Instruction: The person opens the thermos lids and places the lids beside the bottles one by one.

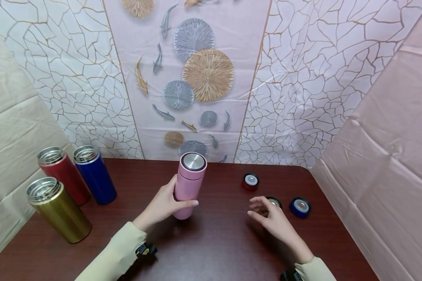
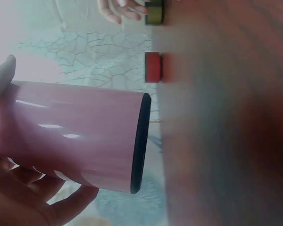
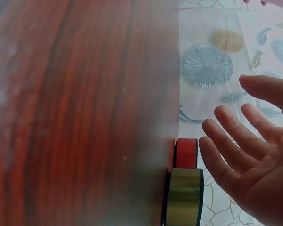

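Note:
My left hand (image 1: pixel 165 205) grips a pink thermos bottle (image 1: pixel 189 186) round its body, thumb across the front. The bottle tilts slightly, its silver-topped lid (image 1: pixel 193 162) in place. In the left wrist view, the dark base of the pink bottle (image 2: pixel 70 134) hangs clear of the table. My right hand (image 1: pixel 272 220) hovers over the right side of the table with loosely bent fingers and nothing in them. Just beyond it is a gold lid (image 3: pixel 185 197), mostly hidden behind the hand in the head view. A red lid (image 1: pixel 250 182) and a blue lid (image 1: pixel 300 207) lie nearby.
At the left stand three lidless bottles: a red one (image 1: pixel 65 175), a blue one (image 1: pixel 95 175) and a gold one (image 1: pixel 59 210). The dark wooden table (image 1: pixel 218 249) ends at a patterned cloth backdrop (image 1: pixel 204 117), with plain cloth at both sides.

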Motion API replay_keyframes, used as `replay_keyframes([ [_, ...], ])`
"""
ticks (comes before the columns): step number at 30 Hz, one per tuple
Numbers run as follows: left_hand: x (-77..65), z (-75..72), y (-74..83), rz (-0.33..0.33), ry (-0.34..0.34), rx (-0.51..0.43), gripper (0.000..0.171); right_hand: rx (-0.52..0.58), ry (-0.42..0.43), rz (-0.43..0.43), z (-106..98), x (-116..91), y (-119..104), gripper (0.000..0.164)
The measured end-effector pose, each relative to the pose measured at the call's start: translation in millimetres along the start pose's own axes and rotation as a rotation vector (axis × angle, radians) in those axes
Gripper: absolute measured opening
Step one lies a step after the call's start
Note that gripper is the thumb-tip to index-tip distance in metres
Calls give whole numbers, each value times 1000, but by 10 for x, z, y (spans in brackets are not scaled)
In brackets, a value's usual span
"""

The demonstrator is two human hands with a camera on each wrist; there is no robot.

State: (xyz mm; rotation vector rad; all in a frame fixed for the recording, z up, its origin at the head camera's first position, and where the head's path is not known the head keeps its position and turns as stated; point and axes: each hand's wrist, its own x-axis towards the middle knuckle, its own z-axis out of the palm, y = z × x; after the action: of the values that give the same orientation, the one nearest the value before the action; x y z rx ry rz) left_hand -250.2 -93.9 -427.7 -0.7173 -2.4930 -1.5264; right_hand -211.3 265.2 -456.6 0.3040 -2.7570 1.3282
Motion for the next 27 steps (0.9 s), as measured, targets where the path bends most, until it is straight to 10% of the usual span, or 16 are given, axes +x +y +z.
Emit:
replay_keyframes([
  [27, -139, -189, 150, 2, 10, 256, 66, -17, -38, 14, -10, 10, 5, 36],
])
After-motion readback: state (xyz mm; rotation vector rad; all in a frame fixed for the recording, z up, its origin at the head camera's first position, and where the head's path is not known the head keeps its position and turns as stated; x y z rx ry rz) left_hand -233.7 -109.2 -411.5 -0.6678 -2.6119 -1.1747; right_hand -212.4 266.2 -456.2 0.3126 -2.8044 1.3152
